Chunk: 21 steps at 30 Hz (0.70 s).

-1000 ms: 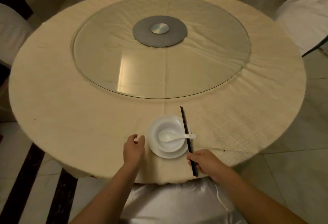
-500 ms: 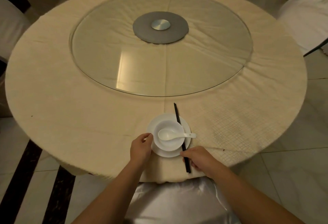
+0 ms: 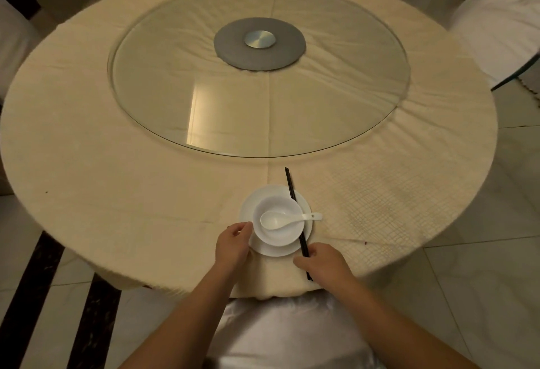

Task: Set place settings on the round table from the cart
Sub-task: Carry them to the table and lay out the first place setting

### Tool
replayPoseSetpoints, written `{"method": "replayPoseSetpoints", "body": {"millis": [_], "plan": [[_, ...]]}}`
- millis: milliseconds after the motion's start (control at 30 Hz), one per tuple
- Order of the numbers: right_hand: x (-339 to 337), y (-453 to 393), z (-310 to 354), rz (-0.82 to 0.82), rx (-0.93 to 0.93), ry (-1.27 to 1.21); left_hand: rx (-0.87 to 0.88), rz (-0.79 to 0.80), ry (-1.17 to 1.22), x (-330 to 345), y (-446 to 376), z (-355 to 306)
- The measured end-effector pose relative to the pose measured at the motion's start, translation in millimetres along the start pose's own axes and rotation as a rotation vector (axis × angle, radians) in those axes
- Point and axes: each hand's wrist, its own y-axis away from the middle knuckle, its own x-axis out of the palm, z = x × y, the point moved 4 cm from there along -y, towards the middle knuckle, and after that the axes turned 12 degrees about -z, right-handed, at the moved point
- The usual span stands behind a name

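A white plate lies near the front edge of the round table, which wears a cream cloth. A white bowl stands on the plate, with a white spoon lying in it, handle to the right. Black chopsticks lie across the plate's right side, behind the bowl and under the spoon handle. My right hand grips their near end. My left hand has its fingers curled at the plate's left rim.
A glass turntable with a grey hub fills the table's middle. A white-covered chair stands just below the place setting; more covered chairs ring the table. The floor is tiled.
The chopsticks have swung left from beside the plate to lie across its right side. My left hand has closed in on the plate's left rim.
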Motion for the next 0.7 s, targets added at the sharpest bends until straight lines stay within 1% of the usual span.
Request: {"method": "replayPoseSetpoints", "body": {"millis": [133, 267, 400, 500, 600, 700], "plan": [[-1, 1, 1, 0.012, 0.021, -0.028, -0.004, -0.010, 0.006, 0, 1, 0], [-5, 3, 1, 0.022, 0.057, -0.110, -0.003, -0.068, -0.001, -8, 1, -1], [-14, 8, 3, -0.001, 0.056, -0.092, 0.085, -0.159, -0.087, -20, 1, -18], [-29, 10, 4, -0.127, 0.017, -0.003, 0.249, -0.193, -0.250, -26, 3, -42], [-52, 11, 7, -0.254, -0.018, 0.053, 0.509, -0.242, -0.463, -24, 10, -75], [-79, 13, 23, -0.334, -0.100, 0.090, 0.722, -0.246, -0.597, -14, 23, -110]]}}
